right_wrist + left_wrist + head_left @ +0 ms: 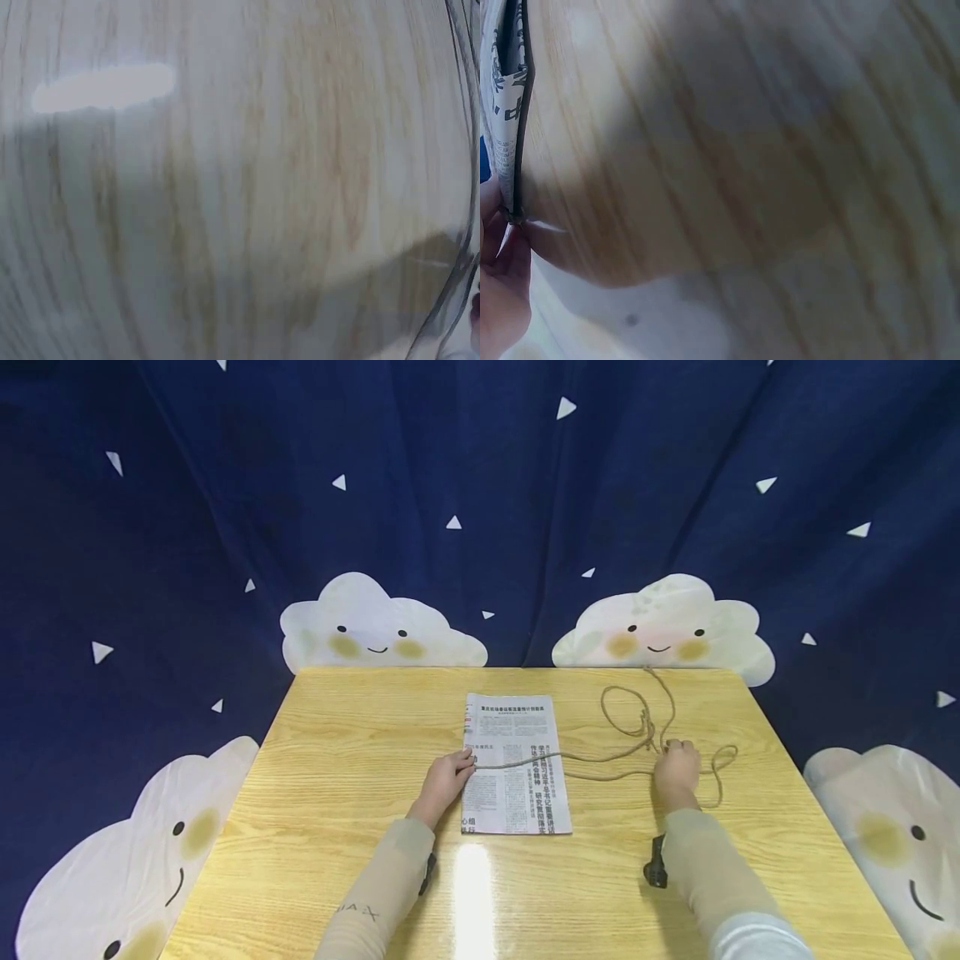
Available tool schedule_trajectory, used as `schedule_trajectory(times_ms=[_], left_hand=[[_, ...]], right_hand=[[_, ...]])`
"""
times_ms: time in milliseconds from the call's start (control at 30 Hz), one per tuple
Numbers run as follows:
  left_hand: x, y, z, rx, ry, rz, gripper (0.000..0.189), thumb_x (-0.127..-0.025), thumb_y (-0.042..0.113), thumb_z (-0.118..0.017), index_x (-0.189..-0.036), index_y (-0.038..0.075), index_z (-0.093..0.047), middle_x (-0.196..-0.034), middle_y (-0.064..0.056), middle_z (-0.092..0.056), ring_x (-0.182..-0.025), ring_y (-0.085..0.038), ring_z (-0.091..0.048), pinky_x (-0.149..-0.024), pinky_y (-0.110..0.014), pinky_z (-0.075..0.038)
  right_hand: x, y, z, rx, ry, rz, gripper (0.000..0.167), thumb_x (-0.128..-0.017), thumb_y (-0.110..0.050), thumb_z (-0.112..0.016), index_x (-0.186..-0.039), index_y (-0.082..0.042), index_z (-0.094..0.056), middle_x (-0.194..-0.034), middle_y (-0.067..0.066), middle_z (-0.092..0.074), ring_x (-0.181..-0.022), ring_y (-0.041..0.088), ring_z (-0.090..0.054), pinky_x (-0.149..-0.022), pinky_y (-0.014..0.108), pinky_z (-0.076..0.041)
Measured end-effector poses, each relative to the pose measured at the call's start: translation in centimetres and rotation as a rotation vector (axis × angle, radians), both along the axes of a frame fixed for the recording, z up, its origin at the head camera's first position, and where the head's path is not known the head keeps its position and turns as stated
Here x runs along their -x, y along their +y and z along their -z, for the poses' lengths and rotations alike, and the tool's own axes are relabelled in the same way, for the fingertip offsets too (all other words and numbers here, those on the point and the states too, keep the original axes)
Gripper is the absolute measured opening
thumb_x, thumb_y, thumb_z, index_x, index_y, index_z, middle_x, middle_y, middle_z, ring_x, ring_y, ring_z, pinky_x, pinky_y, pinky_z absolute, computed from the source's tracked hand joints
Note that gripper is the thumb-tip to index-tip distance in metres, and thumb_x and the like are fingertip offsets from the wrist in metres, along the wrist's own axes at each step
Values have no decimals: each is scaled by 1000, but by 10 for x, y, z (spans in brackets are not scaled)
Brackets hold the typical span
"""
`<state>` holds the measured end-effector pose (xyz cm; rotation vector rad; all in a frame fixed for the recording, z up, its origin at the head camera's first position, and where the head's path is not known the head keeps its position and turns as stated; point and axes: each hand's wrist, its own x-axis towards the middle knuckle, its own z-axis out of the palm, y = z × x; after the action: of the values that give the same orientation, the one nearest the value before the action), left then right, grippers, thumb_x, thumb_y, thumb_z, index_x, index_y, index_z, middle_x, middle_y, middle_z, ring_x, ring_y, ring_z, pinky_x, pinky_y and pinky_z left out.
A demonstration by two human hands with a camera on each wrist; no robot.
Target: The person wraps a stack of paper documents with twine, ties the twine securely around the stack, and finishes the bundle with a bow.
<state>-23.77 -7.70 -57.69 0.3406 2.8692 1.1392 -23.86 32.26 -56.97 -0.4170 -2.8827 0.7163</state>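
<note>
Plainly, the left hand (444, 779) lies at the left edge of the paper (498, 789), thumb and fingers pinching the rope (592, 759) there. The paper is folded flat, its long axis running near to far, and the rope crosses it left to right, so the two lie roughly square to each other. A second strand meets the paper's right edge, seemingly going beneath it. Further right, well apart from the paper, the right hand (678, 768) rests over the loose coils, nearer to them than the left; whether its fingers grip the rope I cannot tell. The pale wood table (337, 752) shows a bright glare just near of the paper. Beyond hangs a dark blue curtain (405, 485) with smiling clouds (367, 618) left and right.
</note>
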Motion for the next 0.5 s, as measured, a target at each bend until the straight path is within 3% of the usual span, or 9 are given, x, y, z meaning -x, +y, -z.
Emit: schedule_trajectory(times_ms=[133, 200, 300, 400, 500], left_hand=[[0, 0, 1, 1, -7, -7, 27, -87, 12, -61, -113, 4, -63, -128, -9, -53, -120, -27, -48, -102, -39, -37], [0, 0, 2, 5, -8, -10, 27, -87, 13, -61, -113, 5, -63, -128, -8, -53, -120, -27, -48, -102, -39, -37], [0, 0, 2, 5, -9, -17, 27, -87, 13, -62, -113, 6, -63, -129, -8, -53, -120, -27, -48, -102, -39, -37], [0, 0, 2, 1, -11, -24, 27, -87, 13, -61, -113, 5, -63, -129, -8, -53, -120, -26, -48, -102, -39, -37], [0, 0, 2, -3, -13, -26, 27, -87, 13, -61, -114, 5, -63, -129, -8, -53, -121, -26, -48, -102, -38, -37]], right_hand=[[-9, 9, -4, -15, -139, 17, 21, -88, 1, -39, -97, 14, -52, -95, 31, -50, -92, 47, -48, -78, 52, -44], [-13, 11, -7, -7, -199, 18, 16, -86, -1, -42, -80, 10, -52, -78, 25, -52, -75, 40, -53, -62, 44, -48], [-18, 11, -15, 15, -274, 18, 20, -81, -6, -47, -62, -1, -46, -57, 12, -47, -51, 25, -47, -43, 33, -42], [-25, 8, -26, 23, -325, -13, 28, -80, -10, -48, -53, -7, -43, -48, 3, -41, -43, 15, -38, -40, 26, -36], [-31, 6, -34, 35, -361, -52, 26, -77, -9, -50, -50, -5, -48, -45, 2, -45, -41, 13, -40, -42, 24, -37]])
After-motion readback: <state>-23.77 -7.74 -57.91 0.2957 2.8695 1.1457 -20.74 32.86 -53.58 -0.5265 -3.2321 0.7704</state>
